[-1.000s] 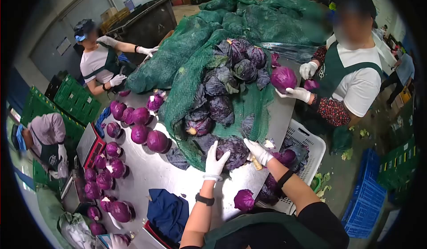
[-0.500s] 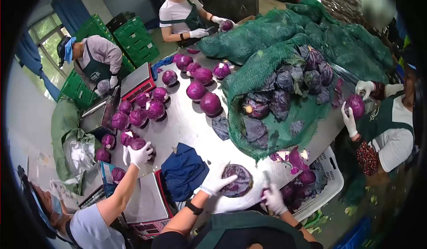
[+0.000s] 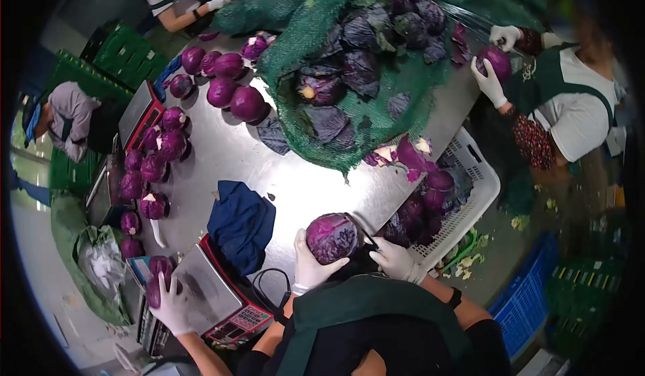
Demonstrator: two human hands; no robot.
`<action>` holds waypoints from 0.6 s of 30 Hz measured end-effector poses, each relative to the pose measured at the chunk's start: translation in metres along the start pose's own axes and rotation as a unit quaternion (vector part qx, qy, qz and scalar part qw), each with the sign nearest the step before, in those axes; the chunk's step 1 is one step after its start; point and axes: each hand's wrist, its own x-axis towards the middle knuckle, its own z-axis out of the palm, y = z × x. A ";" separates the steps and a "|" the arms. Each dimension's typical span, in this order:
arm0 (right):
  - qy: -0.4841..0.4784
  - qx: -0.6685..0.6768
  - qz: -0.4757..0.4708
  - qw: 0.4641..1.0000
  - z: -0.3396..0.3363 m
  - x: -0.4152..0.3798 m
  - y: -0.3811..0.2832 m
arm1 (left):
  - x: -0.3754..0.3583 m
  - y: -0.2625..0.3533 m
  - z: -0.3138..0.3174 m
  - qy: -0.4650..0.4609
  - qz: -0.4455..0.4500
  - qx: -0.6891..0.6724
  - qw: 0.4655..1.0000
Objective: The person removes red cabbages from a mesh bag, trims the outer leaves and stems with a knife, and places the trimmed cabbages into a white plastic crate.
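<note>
The left hand (image 3: 310,263) was cupped round a red cabbage (image 3: 332,237), fingers spread under and behind it, holding it just off the table (image 3: 302,188) edge against the person's apron. The right hand (image 3: 396,260) was closed round the handle of a knife (image 3: 361,229), whose blade ran up to the cabbage's right side and looked to be touching it. I judged this to be the trimming step: loose outer leaves or the stem coming off one head. The next cut would call for a firm hold with the left hand and the blade kept clear of its fingers, the head being turned as each leaf came away.

Just beside the right hand a white basket (image 3: 480,188) hung at the table edge, holding purple leaves. To the left sat a scale (image 3: 222,299) and a blue cloth (image 3: 240,220), and a co-worker's gloved hand (image 3: 168,302) held a small cabbage there. Farther off lay a green net (image 3: 349,100) of untrimmed heads, and a row of trimmed cabbages (image 3: 228,87) stood well apart from it.

The knife's edge against the cabbage was hard to make out, and the stem end was hidden. Other workers at the far corners were cut off by the frame, and the lens bent everything near the rim.
</note>
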 end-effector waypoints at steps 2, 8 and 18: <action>0.026 -0.071 -0.028 0.997 0.002 0.006 -0.009 | -0.001 -0.002 0.000 0.014 0.017 -0.001 1.000; 0.020 -0.179 -0.033 0.983 0.028 0.030 0.004 | 0.000 0.001 0.002 0.039 -0.016 -0.012 0.999; -0.069 -0.161 0.064 0.983 0.060 0.041 0.052 | 0.007 -0.002 -0.007 0.008 0.062 -0.028 0.998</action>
